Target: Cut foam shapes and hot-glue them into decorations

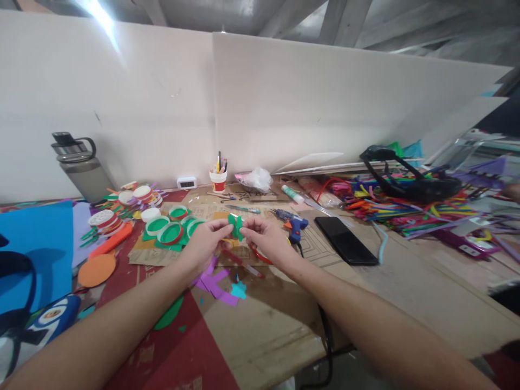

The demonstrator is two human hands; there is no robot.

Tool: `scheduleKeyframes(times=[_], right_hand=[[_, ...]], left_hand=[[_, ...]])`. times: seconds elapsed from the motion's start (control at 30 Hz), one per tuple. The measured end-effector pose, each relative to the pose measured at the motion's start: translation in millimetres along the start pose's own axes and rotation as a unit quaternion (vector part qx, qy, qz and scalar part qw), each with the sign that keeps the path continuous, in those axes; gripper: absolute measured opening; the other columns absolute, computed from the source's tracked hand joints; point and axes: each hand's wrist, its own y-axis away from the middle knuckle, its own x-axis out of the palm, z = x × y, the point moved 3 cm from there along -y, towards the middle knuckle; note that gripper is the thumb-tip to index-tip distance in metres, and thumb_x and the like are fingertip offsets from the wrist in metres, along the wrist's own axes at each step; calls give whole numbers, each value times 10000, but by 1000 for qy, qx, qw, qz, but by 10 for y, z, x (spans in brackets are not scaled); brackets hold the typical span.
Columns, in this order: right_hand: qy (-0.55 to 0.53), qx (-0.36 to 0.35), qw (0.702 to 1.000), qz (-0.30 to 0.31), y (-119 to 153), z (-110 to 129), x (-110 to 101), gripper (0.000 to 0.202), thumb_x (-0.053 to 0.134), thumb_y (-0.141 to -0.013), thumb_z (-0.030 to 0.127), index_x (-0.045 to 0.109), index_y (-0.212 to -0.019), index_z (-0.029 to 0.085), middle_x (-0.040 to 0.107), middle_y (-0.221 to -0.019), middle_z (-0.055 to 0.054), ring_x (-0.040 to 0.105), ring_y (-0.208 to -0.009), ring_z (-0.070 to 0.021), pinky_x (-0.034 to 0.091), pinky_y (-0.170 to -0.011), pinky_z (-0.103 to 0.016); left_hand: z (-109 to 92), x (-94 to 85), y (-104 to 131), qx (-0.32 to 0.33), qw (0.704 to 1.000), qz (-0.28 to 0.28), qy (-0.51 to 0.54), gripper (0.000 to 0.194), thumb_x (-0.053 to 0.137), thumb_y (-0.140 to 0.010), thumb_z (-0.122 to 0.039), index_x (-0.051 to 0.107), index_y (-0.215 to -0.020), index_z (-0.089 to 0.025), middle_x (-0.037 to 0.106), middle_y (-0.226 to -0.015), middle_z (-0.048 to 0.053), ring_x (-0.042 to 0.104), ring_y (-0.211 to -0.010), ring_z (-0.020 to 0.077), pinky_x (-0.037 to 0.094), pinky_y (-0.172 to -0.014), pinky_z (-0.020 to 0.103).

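Note:
Above the middle of the cardboard-covered table, my left hand [208, 241] pinches a small green cut piece [233, 223]. Close beside it, my right hand [266, 236] pinches another green piece [239, 229]. Whether the two pieces are joined I cannot tell. A red loop [260, 255], perhaps a scissors handle, shows under my right hand, partly hidden by it. Left of my hands stand several round lids lined in green [169, 233]. Purple strips [219, 287] and a light blue star-like scrap [239, 290] lie below the hands.
A blue glue gun [298, 228] and a black phone [345, 241] lie to the right, before a heap of coloured pipe cleaners [390, 211]. At the back are a cup of pens [218, 180] and a grey bottle [83, 168]. An orange cutter [111, 240] lies left.

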Motion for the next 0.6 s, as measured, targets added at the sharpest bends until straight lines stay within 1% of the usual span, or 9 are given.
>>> scheduleKeyframes(times=[0.17, 0.33, 0.47, 0.6], right_hand=[[40, -30, 999, -14, 6, -9, -17, 165, 659, -746, 339, 614, -758, 181, 584, -654, 29, 500, -568, -101, 401, -577, -251], [56, -32, 998, -13, 8, -30, -28, 176, 653, -760, 358, 620, -776, 186, 600, -685, 16, 513, -588, -110, 411, -581, -252], [53, -30, 998, -6, 8, -38, -14, 186, 653, -763, 374, 611, -764, 193, 590, -683, 14, 506, -574, -109, 402, -552, -243], [43, -27, 999, 3, 13, -22, 7, 199, 660, -748, 386, 593, -750, 199, 567, -649, 26, 495, -549, -106, 399, -529, -239]], left_hand=[[-51, 24, 24, 30, 996, 31, -76, 283, 814, -674, -352, 759, -867, -152, 687, -797, 28, 556, -572, 84, 453, -551, 207], [-115, 52, 72, 18, 996, 7, -88, 324, 853, -608, -357, 751, -819, -134, 682, -728, 33, 540, -539, 90, 446, -533, 214], [-141, 55, 92, 35, 994, 7, -102, 263, 836, -643, -344, 753, -809, -158, 697, -756, 39, 568, -553, 102, 473, -554, 225], [-164, 65, 103, 52, 991, 17, -121, 239, 826, -662, -359, 753, -778, -163, 688, -743, 46, 582, -572, 114, 465, -542, 224]])
